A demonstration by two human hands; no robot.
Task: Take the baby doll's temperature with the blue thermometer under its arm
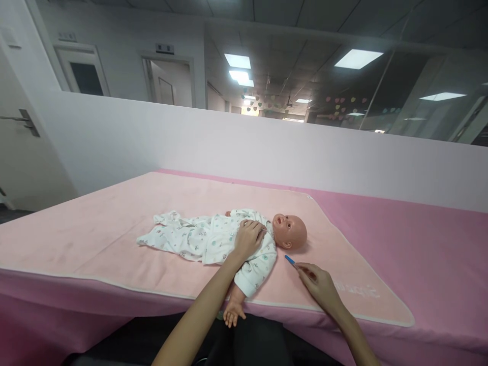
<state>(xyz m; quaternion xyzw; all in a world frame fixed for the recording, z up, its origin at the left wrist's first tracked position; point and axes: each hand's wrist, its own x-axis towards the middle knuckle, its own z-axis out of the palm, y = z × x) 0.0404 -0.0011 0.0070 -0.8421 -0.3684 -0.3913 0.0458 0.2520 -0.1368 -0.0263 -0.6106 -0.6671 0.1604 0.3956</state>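
Observation:
A baby doll [290, 231] lies on its back, its bald head toward the right. It wears a white printed outfit [219, 236]. My left hand [249, 238] lies on the doll's chest near the collar, fingers curled together; a small pale bit shows by the fingertips, too small to name. Close beside the doll's head, my right hand [318, 284] pinches a slim blue-ended stick [290, 261], its blue end pointing toward the head and apart from it. My fingers hide the stick's other end. One doll hand [234, 312] hangs over the table's near edge.
A pale pink mat [114, 203] with a white border lies under the doll, over a darker pink tablecloth [438, 254]. Behind the table stands a low white wall [267, 147] with glass above. A door [23, 137] is at the far left.

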